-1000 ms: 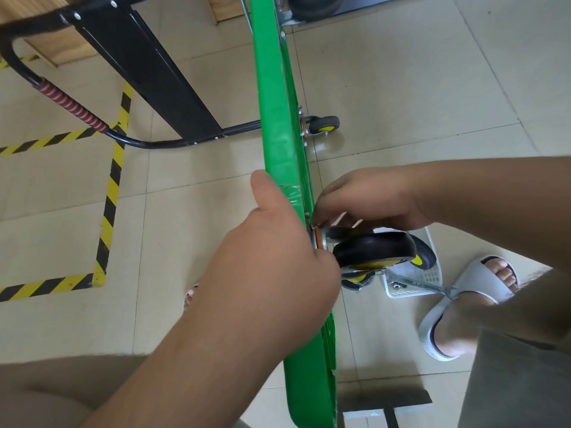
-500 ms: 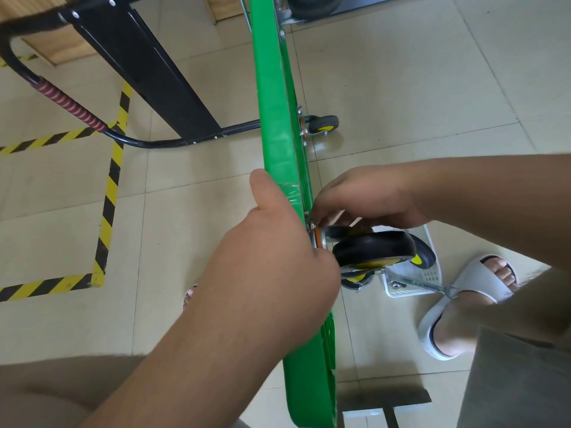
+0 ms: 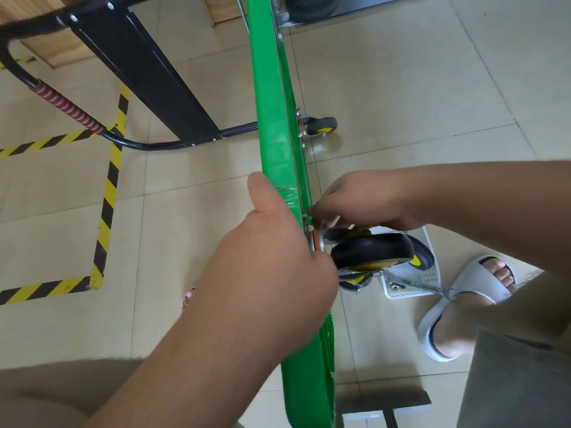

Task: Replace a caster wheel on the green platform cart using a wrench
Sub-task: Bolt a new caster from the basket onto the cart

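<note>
Green platform cart (image 3: 272, 118) stands on its long edge on the floor (image 3: 401, 88), with the underside facing our right. The caster wheel (image 3: 372, 251) juts sideways from its mounting plate (image 3: 316, 240), and its stem axis points away from the deck toward the right arm. Left hand (image 3: 272, 267) grips the deck edge level with the plate, thumb on the top face and fingers wrapped over to the caster side. Right hand (image 3: 361, 199) is just above the caster, fingers (image 3: 315, 211) curled down onto the plate's far edge. We cannot tell whether they pinch a nut or bolt. The wrench (image 3: 417, 285) lies across the near edge of a white tray (image 3: 431, 278) on the floor, with its long axis running toward the right foot. We judge the right hand nearer to it.
</note>
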The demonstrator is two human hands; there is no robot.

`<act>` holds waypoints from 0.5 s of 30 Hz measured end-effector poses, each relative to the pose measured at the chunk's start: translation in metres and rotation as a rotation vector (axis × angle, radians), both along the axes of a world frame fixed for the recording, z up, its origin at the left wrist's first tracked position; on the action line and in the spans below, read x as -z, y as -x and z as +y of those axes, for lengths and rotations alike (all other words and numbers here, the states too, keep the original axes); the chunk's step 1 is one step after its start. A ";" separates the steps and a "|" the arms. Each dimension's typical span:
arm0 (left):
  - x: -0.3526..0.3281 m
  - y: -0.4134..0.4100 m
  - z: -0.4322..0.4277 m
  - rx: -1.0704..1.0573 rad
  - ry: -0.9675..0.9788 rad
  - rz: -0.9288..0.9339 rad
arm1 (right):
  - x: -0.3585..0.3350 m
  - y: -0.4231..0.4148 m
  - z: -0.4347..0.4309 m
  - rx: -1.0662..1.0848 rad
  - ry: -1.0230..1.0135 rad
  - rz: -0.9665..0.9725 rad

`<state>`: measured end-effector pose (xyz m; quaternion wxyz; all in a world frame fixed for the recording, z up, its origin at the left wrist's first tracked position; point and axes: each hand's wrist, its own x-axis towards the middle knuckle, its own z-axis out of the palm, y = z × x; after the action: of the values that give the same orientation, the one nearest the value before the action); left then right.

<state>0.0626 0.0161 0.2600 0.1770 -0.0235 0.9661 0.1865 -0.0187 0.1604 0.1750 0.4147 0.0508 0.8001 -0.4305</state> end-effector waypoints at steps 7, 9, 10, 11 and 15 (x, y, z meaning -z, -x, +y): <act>0.003 0.001 -0.003 -0.016 -0.035 -0.008 | -0.004 0.001 0.003 -0.008 0.099 -0.115; 0.004 0.002 -0.004 -0.017 -0.033 -0.014 | -0.004 0.000 0.002 -0.007 0.102 -0.112; 0.004 0.002 -0.004 -0.019 -0.035 -0.016 | -0.004 0.000 0.002 -0.012 0.101 -0.110; 0.004 0.002 -0.004 -0.018 -0.037 -0.019 | -0.004 0.000 0.003 -0.019 0.095 -0.107; 0.004 0.001 -0.005 -0.018 -0.041 -0.023 | -0.006 -0.002 0.002 -0.029 0.078 -0.119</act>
<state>0.0612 0.0115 0.2562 0.1871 -0.0308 0.9597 0.2074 -0.0162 0.1624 0.1812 0.4694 0.0486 0.7572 -0.4516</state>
